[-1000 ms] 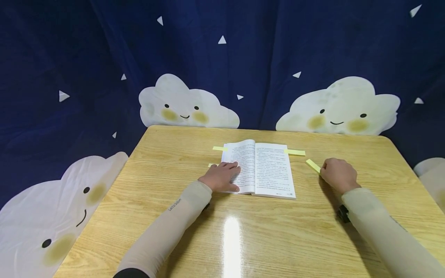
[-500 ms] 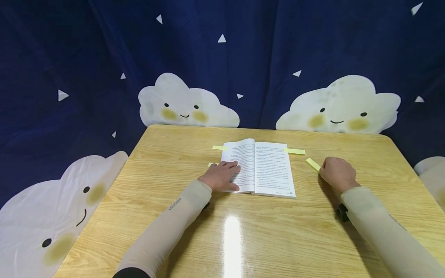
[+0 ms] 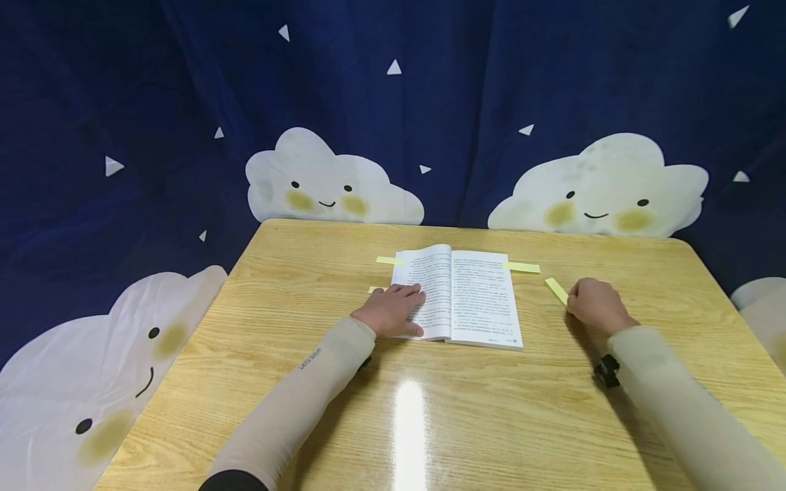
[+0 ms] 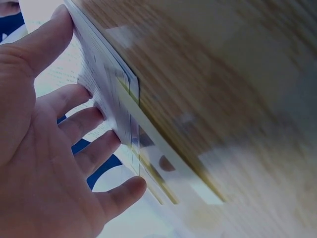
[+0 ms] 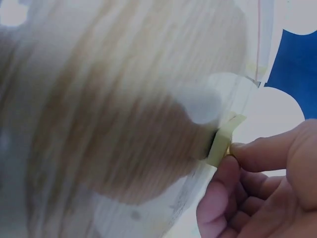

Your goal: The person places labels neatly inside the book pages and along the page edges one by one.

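An open book (image 3: 482, 300) lay on a wooden bench (image 3: 295, 286).
Light glared in a streak off its grained top.

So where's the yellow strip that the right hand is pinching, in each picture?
Head: the yellow strip is right of the middle, past the open book, poking out from the right hand.
Left wrist: I can't see it there; the other yellow strips in that picture stick out from the book.
Right wrist: right of the middle, pinched in the fingers.
Shared landmark: the wooden table, in all three.
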A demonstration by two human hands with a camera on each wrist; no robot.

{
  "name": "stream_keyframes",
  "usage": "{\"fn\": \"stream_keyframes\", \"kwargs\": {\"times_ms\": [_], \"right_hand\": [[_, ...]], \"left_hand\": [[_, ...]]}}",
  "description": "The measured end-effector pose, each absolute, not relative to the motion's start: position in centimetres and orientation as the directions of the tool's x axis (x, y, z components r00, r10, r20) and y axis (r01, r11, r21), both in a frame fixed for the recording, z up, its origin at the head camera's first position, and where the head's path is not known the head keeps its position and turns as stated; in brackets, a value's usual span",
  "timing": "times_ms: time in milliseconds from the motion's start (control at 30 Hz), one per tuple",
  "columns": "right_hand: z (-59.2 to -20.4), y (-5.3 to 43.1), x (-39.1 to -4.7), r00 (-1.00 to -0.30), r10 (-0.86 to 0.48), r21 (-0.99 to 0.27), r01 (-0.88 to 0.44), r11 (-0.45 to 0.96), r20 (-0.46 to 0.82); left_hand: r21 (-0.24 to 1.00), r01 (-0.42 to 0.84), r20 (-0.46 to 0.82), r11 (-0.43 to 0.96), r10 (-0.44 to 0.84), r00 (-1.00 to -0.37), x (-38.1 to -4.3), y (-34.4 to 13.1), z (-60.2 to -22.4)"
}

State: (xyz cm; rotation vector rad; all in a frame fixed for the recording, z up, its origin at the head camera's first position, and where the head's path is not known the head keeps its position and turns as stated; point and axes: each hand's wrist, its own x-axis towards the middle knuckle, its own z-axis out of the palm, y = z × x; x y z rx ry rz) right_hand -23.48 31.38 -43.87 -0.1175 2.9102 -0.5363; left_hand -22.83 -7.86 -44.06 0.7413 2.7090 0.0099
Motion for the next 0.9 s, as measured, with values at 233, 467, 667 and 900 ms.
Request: {"fn": "stream_keyframes", "kwargs": {"times_ms": [233,467,667,900], "right_hand": [[-43.7,32.0,-23.7,-0.976,-0.118,-0.408,-0.034,0.912,-0.182],[-43.9,32.3,-23.9,-0.972,-0.091,-0.434,0.013,0.901,-0.217],[-43.7,32.3,-23.9,-0.978,-0.041,-0.440,0.055,0.896,-0.206],[-43.4,32.5,-23.7,-0.986,-0.026,-0.448,0.051,0.892,-0.162]], "left_hand": [[0.092,0.495,-0.315,0.864,0.497,-0.809,-22.8,-7.8,-44.0],[0.096,0.492,-0.316,0.865,0.495,-0.809,-22.8,-7.8,-44.0],[0.092,0.493,-0.315,0.865,0.495,-0.810,-22.9,-7.8,-44.2],[0.095,0.485,-0.322,0.869,0.488,-0.811,-22.9,-7.8,-44.2]]}}
